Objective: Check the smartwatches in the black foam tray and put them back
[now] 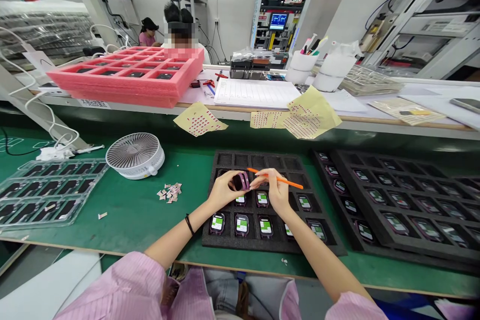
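My left hand (223,191) is closed around a small purple watch case (242,181), held tilted above a black foam tray (330,247). In my right hand (275,187) is a thin orange stick (292,182), perhaps a pen or pry tool, gripped like a pencil. The fingertips of this hand are at the right side of the watch case; whether they touch it I cannot tell. Several watch units with lit green-and-white screens, such as one watch unit (242,224), sit in the tray's pockets under my hands. Its far row of pockets holds nothing visible.
More black foam trays (375,232) with watch units stand at the right. Left are a round fan (135,155), a pile of small pieces (170,192) and a clear plastic tray (45,192). Pink foam (127,87) and dotted yellow sheets (313,112) lie on the shelf. Two people sit beyond.
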A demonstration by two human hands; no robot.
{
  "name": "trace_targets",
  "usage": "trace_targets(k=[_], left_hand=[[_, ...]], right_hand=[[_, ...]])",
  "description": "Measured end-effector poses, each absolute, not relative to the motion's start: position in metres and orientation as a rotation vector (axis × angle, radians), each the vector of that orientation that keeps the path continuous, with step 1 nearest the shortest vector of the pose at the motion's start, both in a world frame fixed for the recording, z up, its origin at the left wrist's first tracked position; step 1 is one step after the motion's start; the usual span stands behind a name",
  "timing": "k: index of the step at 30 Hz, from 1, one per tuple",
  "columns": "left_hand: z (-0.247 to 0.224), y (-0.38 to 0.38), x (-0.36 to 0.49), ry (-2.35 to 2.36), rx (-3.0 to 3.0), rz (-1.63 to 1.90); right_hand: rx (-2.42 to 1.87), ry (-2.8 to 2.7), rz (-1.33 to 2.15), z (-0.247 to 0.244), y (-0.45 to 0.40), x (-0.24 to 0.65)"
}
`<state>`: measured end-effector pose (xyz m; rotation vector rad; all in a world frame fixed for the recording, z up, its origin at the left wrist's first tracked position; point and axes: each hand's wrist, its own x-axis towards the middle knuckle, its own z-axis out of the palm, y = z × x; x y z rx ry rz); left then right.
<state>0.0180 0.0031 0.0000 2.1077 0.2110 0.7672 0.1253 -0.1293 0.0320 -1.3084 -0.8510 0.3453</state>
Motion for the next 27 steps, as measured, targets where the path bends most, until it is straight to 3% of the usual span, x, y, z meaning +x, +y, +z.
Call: trace_targets(k=[8, 14, 27], left_hand=[[-0.005, 0.005, 0.02, 0.123, 2.208, 0.861], [-0.004, 0.005, 0.019, 0.109, 2.183, 0.867], [-0.001, 0.006, 0.016, 0.123, 2.126, 0.837]], right_hand=[[-1.472, -0.883, 0.578, 0.017, -0.115, 0.13], [-1.289, -0.74, 0.791, 0.021, -0.116, 0.132], [-1.239, -0.637, 0.834, 0.029, -0.118, 0.131]])
